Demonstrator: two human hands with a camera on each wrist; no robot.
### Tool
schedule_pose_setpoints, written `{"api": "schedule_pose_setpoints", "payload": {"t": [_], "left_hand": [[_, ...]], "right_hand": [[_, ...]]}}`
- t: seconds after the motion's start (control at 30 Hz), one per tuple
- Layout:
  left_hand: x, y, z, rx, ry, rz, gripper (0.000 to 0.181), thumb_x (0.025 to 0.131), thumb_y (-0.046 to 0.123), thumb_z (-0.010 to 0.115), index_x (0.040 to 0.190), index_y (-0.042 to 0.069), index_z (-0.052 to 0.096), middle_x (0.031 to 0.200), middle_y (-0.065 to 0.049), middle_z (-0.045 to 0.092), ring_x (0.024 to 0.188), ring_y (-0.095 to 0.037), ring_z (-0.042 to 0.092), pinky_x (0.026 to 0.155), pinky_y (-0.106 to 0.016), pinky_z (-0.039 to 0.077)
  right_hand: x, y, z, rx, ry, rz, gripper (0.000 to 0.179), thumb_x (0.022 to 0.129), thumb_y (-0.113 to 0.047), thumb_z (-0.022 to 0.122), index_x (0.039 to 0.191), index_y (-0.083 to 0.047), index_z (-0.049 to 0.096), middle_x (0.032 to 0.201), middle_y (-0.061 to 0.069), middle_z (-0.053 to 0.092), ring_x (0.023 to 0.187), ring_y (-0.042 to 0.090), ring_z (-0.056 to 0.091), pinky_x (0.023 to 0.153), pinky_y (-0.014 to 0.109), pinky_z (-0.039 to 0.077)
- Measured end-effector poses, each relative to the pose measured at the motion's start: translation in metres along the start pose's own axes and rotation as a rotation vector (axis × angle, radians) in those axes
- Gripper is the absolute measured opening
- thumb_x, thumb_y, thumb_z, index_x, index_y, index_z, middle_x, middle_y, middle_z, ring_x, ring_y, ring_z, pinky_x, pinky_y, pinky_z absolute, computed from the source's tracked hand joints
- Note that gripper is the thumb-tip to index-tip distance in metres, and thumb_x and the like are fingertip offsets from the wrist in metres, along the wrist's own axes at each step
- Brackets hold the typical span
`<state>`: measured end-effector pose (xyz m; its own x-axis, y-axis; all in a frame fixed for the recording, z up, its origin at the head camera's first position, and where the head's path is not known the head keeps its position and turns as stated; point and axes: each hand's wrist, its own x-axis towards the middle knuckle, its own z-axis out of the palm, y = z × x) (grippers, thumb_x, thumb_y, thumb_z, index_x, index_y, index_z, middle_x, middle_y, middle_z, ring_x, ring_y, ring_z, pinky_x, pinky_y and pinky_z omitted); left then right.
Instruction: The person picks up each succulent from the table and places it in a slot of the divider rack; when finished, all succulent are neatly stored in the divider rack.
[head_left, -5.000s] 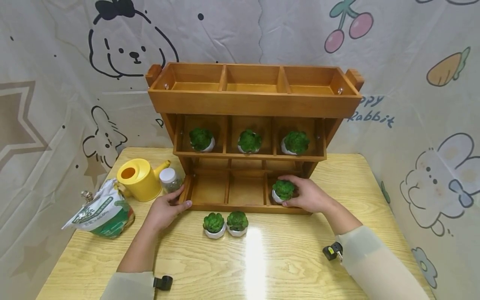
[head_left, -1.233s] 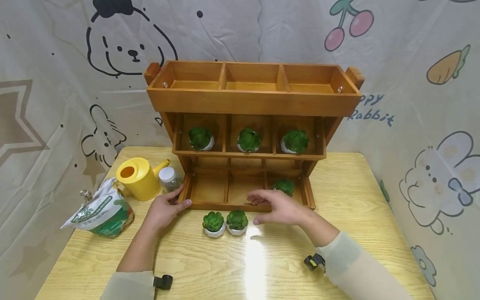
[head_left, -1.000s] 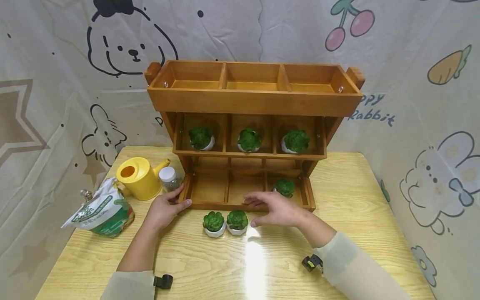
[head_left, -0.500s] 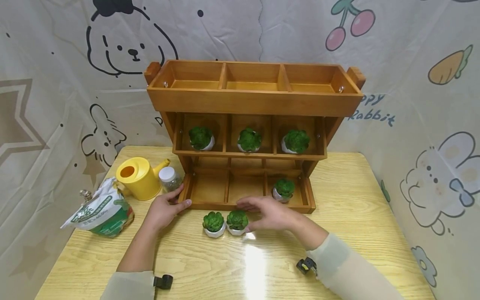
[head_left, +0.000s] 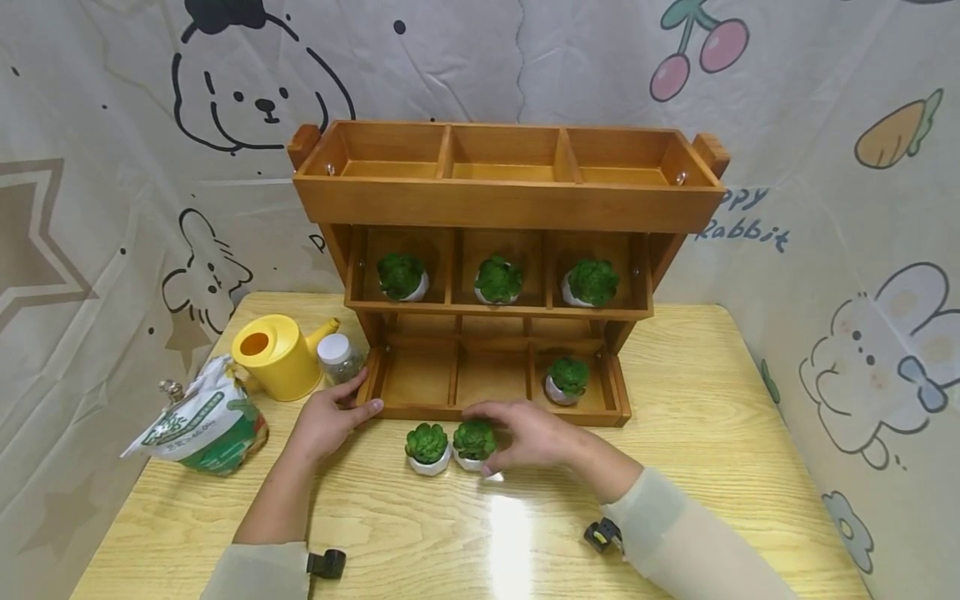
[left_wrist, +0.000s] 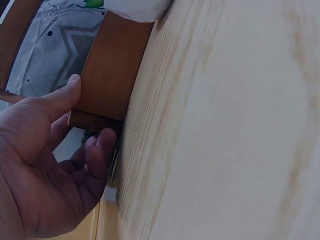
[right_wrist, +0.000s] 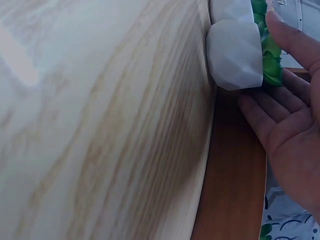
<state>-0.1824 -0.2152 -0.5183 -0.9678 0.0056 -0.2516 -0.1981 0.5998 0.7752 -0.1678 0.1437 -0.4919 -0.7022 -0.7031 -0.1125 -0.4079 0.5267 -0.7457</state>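
A wooden three-tier plant stand (head_left: 510,202) stands on the table. My left hand (head_left: 330,421) grips its lower left front corner, thumb on the front board and fingers bent round the end. Two small potted succulents in white faceted pots, a left one (head_left: 427,448) and a right one (head_left: 475,442), sit side by side in front of the stand. My right hand (head_left: 534,435) is around the right-hand succulent, thumb on the near side and fingers behind. In the right wrist view, its fingers lie loosely beside the white pot (right_wrist: 235,55), without a visible pinch.
Another succulent (head_left: 567,379) sits in the bottom tier's right compartment; three more stand in the middle tier, one (head_left: 498,282) in its centre. A lidded jar (head_left: 339,360), yellow watering can (head_left: 281,358) and white-green bag (head_left: 210,425) are at left. A patterned cloth backdrop (head_left: 480,58) surrounds the table.
My right hand released a succulent in the bottom tier's right compartment, then moved left and toward me to the right-hand succulent on the table. My left hand has stayed on the stand's corner.
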Motion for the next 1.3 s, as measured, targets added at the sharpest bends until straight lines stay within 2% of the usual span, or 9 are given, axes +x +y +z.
{"api": "schedule_pose_setpoints", "payload": {"t": [0.3, 0.53, 0.77, 1.3], "left_hand": [[0.000, 0.000, 0.000, 0.004, 0.001, 0.000, 0.077, 0.092, 0.051, 0.077, 0.157, 0.024, 0.048, 0.156, -0.017, 0.049, 0.126, -0.035, 0.057, 0.098, -0.048, 0.051], [0.000, 0.001, 0.000, 0.005, 0.003, 0.008, 0.075, 0.093, 0.048, 0.077, 0.157, 0.023, 0.048, 0.156, -0.018, 0.049, 0.125, -0.035, 0.058, 0.098, -0.048, 0.052], [0.000, 0.001, 0.000, 0.000, -0.002, -0.008, 0.077, 0.092, 0.050, 0.077, 0.157, 0.024, 0.047, 0.155, -0.020, 0.049, 0.128, -0.036, 0.057, 0.101, -0.050, 0.050], [0.000, 0.000, 0.000, -0.018, -0.001, 0.002, 0.077, 0.092, 0.050, 0.078, 0.157, 0.024, 0.048, 0.153, -0.023, 0.051, 0.132, -0.038, 0.055, 0.105, -0.052, 0.048]], "right_hand": [[0.006, 0.003, 0.004, -0.048, -0.015, -0.012, 0.082, 0.080, -0.032, 0.093, 0.151, -0.023, 0.053, 0.144, -0.005, 0.061, 0.126, 0.011, 0.057, 0.108, 0.036, 0.046], [0.009, 0.006, 0.007, -0.084, -0.021, -0.029, 0.081, 0.079, -0.030, 0.093, 0.149, -0.020, 0.055, 0.136, -0.004, 0.065, 0.111, 0.007, 0.061, 0.099, 0.031, 0.050], [0.012, 0.004, 0.008, -0.129, -0.014, -0.024, 0.074, 0.080, -0.027, 0.092, 0.145, -0.020, 0.059, 0.135, -0.005, 0.066, 0.121, 0.011, 0.060, 0.104, 0.035, 0.049], [0.011, 0.003, 0.004, -0.136, -0.029, -0.012, 0.069, 0.079, -0.030, 0.093, 0.141, -0.020, 0.063, 0.130, -0.008, 0.068, 0.117, 0.009, 0.061, 0.102, 0.034, 0.050]]}}
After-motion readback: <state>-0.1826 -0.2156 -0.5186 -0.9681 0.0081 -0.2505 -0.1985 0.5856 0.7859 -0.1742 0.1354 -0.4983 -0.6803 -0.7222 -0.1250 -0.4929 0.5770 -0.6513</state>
